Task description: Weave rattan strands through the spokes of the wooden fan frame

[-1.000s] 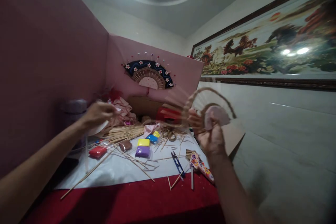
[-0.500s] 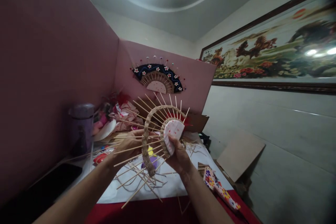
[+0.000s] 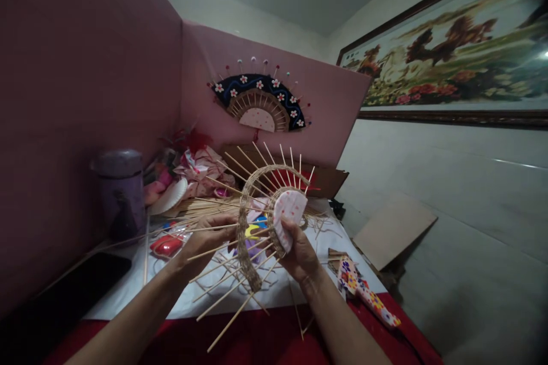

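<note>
Held upright before me is a fan frame (image 3: 245, 211): thin wooden sticks spread out from a half-round base, with a woven cord band curving across them. Cloth with small red spots covers the base (image 3: 287, 211), and a second woven band runs along its rim. My right hand (image 3: 297, 248) is closed on this base, thumb across its front. At the frame's left side, my left hand (image 3: 212, 236) has its fingers closed at the outer band and sticks; the fingertips are partly hidden behind them.
A finished dark fan with flowers (image 3: 259, 97) hangs on the pink board. Cord scraps and coloured packets (image 3: 166, 245) lie on the white sheet. A flower-patterned tool with a cord (image 3: 368, 296) is at right, a purple cup (image 3: 122, 194) and dark flat object (image 3: 81, 285) at left.
The camera has tipped downward, so the background sits higher in view. The fan frame and both hands appear slightly farther right; both hands keep their hold.
</note>
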A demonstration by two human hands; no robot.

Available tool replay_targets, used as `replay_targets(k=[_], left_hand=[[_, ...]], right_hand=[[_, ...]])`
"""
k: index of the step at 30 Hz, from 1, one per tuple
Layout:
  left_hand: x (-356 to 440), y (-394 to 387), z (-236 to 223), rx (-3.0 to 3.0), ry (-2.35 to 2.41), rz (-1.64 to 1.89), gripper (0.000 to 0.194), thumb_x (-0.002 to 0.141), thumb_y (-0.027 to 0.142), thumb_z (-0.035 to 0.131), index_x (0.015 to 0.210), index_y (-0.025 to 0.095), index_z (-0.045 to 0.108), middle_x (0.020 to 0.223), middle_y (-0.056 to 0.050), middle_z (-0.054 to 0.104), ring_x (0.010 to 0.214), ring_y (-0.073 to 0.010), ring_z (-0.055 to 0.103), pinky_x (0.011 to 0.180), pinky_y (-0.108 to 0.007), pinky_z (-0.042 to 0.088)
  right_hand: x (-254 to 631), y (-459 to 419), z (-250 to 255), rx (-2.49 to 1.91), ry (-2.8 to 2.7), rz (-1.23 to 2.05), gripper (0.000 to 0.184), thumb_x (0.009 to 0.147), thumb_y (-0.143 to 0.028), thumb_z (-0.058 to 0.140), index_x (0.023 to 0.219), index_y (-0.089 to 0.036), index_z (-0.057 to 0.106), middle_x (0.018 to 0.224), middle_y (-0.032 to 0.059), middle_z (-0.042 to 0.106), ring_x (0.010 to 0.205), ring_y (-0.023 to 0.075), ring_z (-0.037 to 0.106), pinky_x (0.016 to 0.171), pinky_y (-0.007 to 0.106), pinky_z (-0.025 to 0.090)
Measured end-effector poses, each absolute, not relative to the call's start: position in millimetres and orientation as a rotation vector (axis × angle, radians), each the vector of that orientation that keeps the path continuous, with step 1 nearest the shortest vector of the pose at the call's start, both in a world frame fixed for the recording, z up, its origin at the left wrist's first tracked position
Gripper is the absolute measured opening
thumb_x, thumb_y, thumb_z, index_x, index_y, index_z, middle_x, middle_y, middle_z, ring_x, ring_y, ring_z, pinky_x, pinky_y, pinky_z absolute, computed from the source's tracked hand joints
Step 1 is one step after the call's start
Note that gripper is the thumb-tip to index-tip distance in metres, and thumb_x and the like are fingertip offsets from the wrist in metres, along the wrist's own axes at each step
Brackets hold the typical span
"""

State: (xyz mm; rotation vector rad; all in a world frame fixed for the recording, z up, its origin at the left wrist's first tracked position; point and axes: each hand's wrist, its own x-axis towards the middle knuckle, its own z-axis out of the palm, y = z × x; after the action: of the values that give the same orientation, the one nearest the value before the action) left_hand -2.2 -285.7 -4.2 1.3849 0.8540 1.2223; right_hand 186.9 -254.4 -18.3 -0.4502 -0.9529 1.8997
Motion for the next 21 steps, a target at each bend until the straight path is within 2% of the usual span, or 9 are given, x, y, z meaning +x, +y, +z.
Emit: replay_targets(k=[4, 10, 18, 21], left_hand=[[-5.5, -282.4, -11.8, 1.394, 0.974, 1.4, 0.012, 0.059, 0.037, 0.07, 0.062, 0.025, 0.07, 0.058, 0.0, 0.061, 0.057, -0.0157, 0.05, 0.055, -0.028, 0.037], [-14.2, -270.9, -21.0, 1.554, 1.178, 1.538, 0.015, 0.063, 0.038, 0.066, 0.062, 0.024, 0.068, 0.058, 0.0, 0.061, 0.054, -0.016, 0.051, 0.052, -0.029, 0.039], [-38.4, -259.1, -25.6, 2.043, 1.332, 1.957, 0.008, 0.069, 0.026, 0.063, 0.071, 0.018, 0.064, 0.073, -0.004, 0.066, 0.069, -0.0175, 0.06, 0.064, -0.028, 0.046], [-43.2, -260.0, -25.6, 2.218, 1.422, 1.995, 0.009, 0.073, 0.023, 0.059, 0.077, 0.016, 0.065, 0.078, -0.005, 0.068, 0.073, -0.0174, 0.062, 0.068, -0.027, 0.047]], right_hand=[[190.3, -253.6, -18.1, -0.467, -0.967, 1.822, 0.021, 0.075, -0.028, 0.052, 0.079, -0.009, 0.061, 0.062, 0.0092, 0.068, 0.044, 0.0147, 0.061, 0.04, 0.021, 0.047], [195.0, -247.5, -19.0, -0.51, -0.976, 1.78, 0.018, 0.072, -0.024, 0.053, 0.073, -0.008, 0.061, 0.056, 0.0094, 0.066, 0.044, 0.0155, 0.061, 0.041, 0.022, 0.05], [199.9, -234.7, -25.5, -0.587, -0.892, 1.778, 0.015, 0.067, -0.022, 0.056, 0.072, -0.008, 0.061, 0.056, 0.0075, 0.065, 0.045, 0.0154, 0.061, 0.041, 0.023, 0.051], [201.1, -233.2, -25.5, -0.62, -0.882, 1.777, 0.013, 0.067, -0.02, 0.056, 0.072, -0.009, 0.06, 0.055, 0.0063, 0.064, 0.044, 0.0154, 0.06, 0.04, 0.023, 0.052]])
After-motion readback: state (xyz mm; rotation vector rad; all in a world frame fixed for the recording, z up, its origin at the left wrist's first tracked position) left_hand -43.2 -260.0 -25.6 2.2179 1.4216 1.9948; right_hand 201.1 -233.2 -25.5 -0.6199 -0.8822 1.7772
